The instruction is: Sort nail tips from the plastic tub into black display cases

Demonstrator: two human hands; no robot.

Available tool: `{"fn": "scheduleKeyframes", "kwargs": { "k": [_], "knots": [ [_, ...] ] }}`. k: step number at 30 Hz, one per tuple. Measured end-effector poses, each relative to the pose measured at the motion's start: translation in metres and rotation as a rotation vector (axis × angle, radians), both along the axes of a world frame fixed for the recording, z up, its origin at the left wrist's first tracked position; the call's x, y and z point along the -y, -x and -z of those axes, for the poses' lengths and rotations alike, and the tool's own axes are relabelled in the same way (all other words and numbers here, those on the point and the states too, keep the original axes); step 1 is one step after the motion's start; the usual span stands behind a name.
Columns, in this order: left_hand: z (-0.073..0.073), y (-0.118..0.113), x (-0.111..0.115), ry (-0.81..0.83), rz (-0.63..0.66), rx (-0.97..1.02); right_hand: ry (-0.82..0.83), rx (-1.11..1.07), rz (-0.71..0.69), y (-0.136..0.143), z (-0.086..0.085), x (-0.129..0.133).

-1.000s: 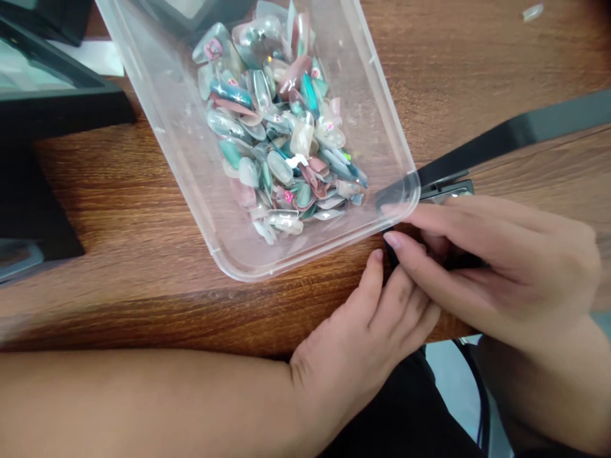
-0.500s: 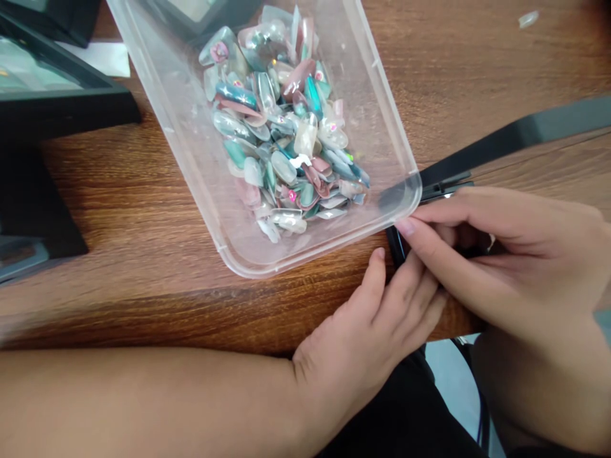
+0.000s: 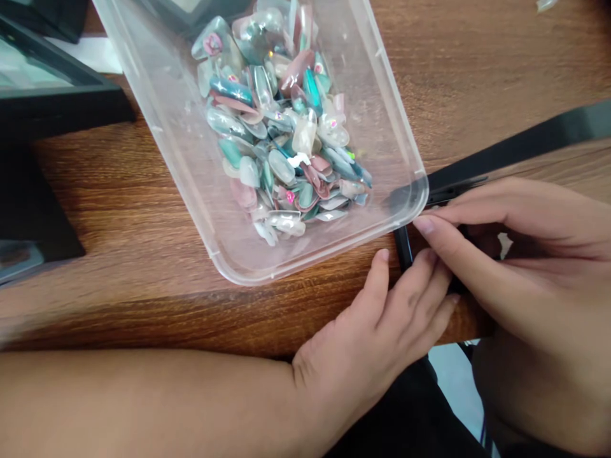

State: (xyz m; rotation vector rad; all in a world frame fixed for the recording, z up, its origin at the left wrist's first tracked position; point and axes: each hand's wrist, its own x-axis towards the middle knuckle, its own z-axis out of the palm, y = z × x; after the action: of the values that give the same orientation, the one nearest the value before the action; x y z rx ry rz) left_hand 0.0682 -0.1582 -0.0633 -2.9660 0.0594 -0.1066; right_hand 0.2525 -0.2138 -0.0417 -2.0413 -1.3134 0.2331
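Note:
A clear plastic tub holds a heap of press-on nails in teal, pink, grey and clear, some with small flowers or gems. My left hand lies at the table edge below the tub, fingers stretched out, their tips against a black-edged object that is mostly hidden. My right hand is at the tub's near right corner, with thumb and forefinger pinched together close to the rim. Whatever is in that pinch, if anything, I cannot make out. A small pale patch shows between its curled fingers.
Black-framed cases stand on the wooden table at left, beside a white paper. A long black strip runs from the tub's corner to the right edge. A small clear piece lies at the top right.
My right hand has shifted a little to the right, away from the tub's corner, still pinched. My left hand has barely moved. The view has shifted slightly.

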Motion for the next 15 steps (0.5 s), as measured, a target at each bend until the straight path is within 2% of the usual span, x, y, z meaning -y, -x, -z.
{"fn": "scheduleKeyframes", "kwargs": {
  "k": [4,15],
  "knots": [
    [-0.0002,-0.0001,-0.001,0.003,0.014,-0.014,0.035,0.007,0.049,0.0014,-0.001,0.0037],
    [-0.0056,0.0,-0.0058,0.004,0.034,-0.044,0.044,0.011,-0.061,-0.0039,-0.0011,0.0058]
  ]
}}
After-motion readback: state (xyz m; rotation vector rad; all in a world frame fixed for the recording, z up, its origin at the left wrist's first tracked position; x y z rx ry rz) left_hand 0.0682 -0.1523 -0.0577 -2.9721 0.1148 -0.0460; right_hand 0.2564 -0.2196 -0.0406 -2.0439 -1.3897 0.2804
